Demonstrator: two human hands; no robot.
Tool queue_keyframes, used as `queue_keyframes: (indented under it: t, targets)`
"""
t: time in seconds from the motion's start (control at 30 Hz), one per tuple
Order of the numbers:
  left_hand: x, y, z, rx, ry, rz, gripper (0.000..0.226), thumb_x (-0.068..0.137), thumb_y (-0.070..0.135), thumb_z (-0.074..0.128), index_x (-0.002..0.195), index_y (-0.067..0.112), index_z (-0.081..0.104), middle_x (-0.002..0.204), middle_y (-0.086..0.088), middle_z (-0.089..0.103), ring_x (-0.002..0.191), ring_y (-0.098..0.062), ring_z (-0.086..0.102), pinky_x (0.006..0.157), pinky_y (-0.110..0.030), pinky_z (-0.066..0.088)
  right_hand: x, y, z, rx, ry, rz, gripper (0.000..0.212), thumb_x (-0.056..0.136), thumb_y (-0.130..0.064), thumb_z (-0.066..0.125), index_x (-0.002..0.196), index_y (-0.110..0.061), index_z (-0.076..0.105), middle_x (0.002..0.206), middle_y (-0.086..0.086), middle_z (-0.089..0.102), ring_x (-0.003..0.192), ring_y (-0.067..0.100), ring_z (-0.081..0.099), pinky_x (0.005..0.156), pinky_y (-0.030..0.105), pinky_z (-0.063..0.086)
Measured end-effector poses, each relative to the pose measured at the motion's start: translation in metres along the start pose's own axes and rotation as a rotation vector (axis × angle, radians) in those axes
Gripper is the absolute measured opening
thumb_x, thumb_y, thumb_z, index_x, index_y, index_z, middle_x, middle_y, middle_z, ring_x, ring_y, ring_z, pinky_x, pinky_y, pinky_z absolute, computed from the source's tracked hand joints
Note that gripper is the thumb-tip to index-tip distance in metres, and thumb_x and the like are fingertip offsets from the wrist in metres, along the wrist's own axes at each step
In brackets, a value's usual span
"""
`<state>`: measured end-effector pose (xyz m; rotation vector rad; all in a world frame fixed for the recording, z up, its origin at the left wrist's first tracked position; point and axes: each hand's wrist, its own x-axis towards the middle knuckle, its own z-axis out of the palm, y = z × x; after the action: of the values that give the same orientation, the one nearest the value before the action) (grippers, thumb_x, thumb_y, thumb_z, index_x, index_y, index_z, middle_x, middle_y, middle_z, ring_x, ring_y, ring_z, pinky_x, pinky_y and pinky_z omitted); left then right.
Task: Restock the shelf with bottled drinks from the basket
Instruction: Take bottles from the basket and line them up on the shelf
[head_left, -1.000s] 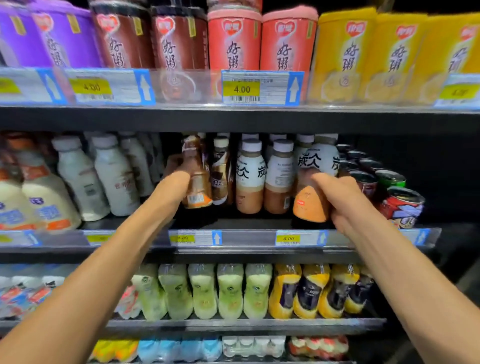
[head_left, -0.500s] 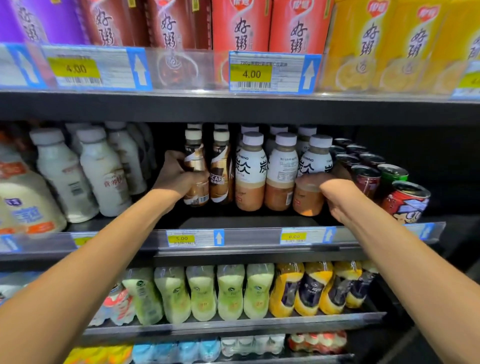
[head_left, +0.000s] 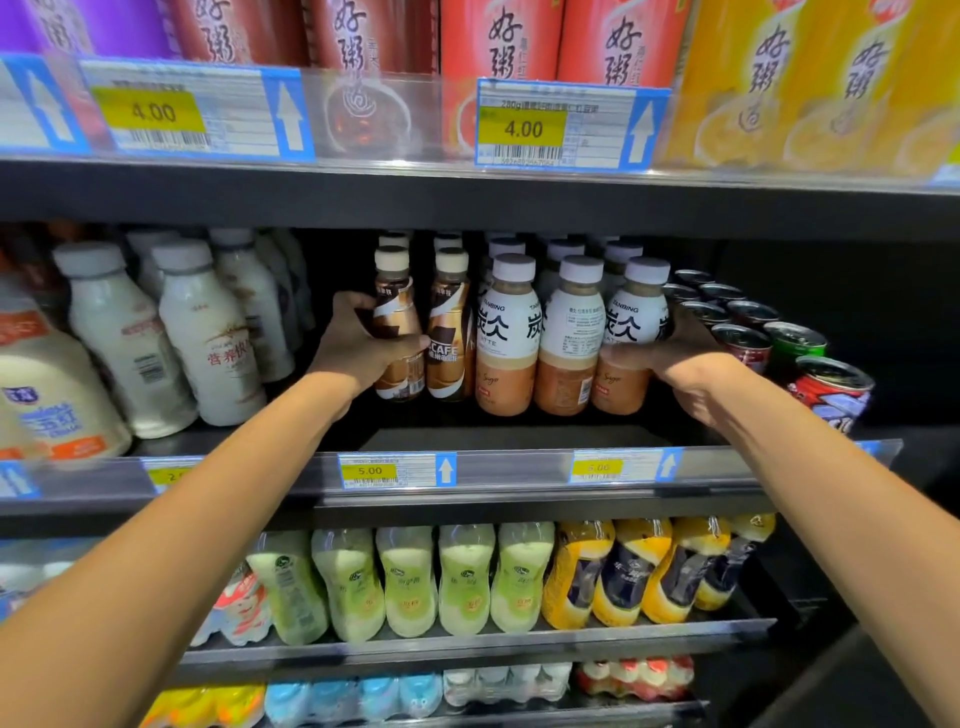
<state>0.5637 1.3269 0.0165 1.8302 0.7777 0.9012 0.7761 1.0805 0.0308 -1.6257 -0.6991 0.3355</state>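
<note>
A person restocking a shop's drinks section reaches both arms into the middle shelf (head_left: 509, 470), each hand clamped on one bottle. The left hand (head_left: 353, 353) wraps a brown coffee bottle (head_left: 396, 309), thumb across its label and fingers curled behind it, holding it upright at the front of the row, just beside a matching coffee bottle (head_left: 449, 332). The right hand (head_left: 691, 369) grips the lower body of a white-capped latte bottle (head_left: 634, 322), at the right end of a row of three latte bottles (head_left: 506, 338) and close to the cans (head_left: 740, 340). Both grips sit low on the bottles, seemingly to steady them upright while they are lined up with their rows, labels facing out. Both bottles appear to stand on the shelf or just above it. The basket is not in view.
</note>
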Motion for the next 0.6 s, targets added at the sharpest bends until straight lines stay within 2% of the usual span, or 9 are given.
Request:
queue_keyframes:
  t: [0.07,0.1,0.23,0.37,0.43,0.53,0.6]
  targets:
    - [0.0,0.001,0.0,0.008,0.004,-0.012,0.072,0.07,0.023,0.088,0.125,0.016,0.042,0.114,0.001,0.056,0.101,-0.017,0.057,0.086,-0.031,0.045,0.0,0.003,0.0,-0.015,-0.007,0.014,0.081,0.041,-0.025,0.094,0.117,-0.018,0.067,0.11,0.003,0.076,0.105,0.024,0.07,0.097,0.051,0.052]
    - [-0.001,0.001,0.0,0.012,0.007,-0.019,0.072,0.07,0.023,0.088,0.125,0.016,0.042,0.113,0.001,0.057,0.101,-0.017,0.057,0.086,-0.031,0.045,0.0,0.003,0.0,-0.026,0.004,0.025,0.083,0.042,-0.025,0.095,0.12,-0.018,0.067,0.112,0.003,0.075,0.106,0.024,0.07,0.097,0.049,0.052]
    - [-0.003,0.002,0.001,0.029,0.009,-0.046,0.073,0.071,0.025,0.087,0.128,0.013,0.043,0.114,0.001,0.056,0.102,-0.017,0.057,0.088,-0.032,0.045,-0.004,0.001,0.003,-0.048,0.051,0.071,0.068,0.064,-0.012,0.091,0.125,-0.016,0.062,0.118,0.003,0.072,0.108,0.021,0.067,0.092,0.039,0.051]
    - [-0.007,0.006,-0.001,0.038,-0.006,-0.06,0.078,0.072,0.029,0.086,0.134,0.013,0.04,0.121,-0.002,0.056,0.107,-0.019,0.057,0.09,-0.032,0.045,-0.01,0.003,0.006,-0.1,0.09,0.106,0.077,0.059,-0.018,0.094,0.128,-0.016,0.06,0.122,0.002,0.07,0.112,0.022,0.065,0.1,0.045,0.05]
    - [-0.01,0.01,-0.003,0.056,-0.021,-0.081,0.082,0.074,0.035,0.084,0.138,0.012,0.037,0.128,-0.004,0.057,0.113,-0.022,0.058,0.096,-0.035,0.046,-0.01,0.004,0.004,-0.077,0.078,0.123,0.078,0.057,-0.019,0.094,0.127,-0.018,0.06,0.123,0.002,0.069,0.113,0.022,0.064,0.101,0.046,0.049]
    - [-0.014,0.019,-0.006,0.233,-0.015,-0.122,0.079,0.08,0.04,0.077,0.14,0.009,0.036,0.136,-0.011,0.055,0.121,-0.032,0.056,0.102,-0.041,0.044,-0.02,0.002,0.003,-0.023,0.034,0.108,0.055,0.07,-0.01,0.087,0.114,-0.028,0.061,0.119,-0.001,0.07,0.111,0.02,0.065,0.097,0.042,0.051]
    - [-0.023,0.026,-0.009,0.426,0.033,-0.127,0.072,0.081,0.041,0.073,0.135,0.008,0.039,0.135,-0.017,0.052,0.121,-0.038,0.053,0.101,-0.044,0.043,-0.025,0.004,0.002,-0.019,0.038,0.134,0.054,0.073,-0.014,0.085,0.121,-0.025,0.062,0.119,-0.002,0.07,0.111,0.021,0.065,0.095,0.039,0.052]
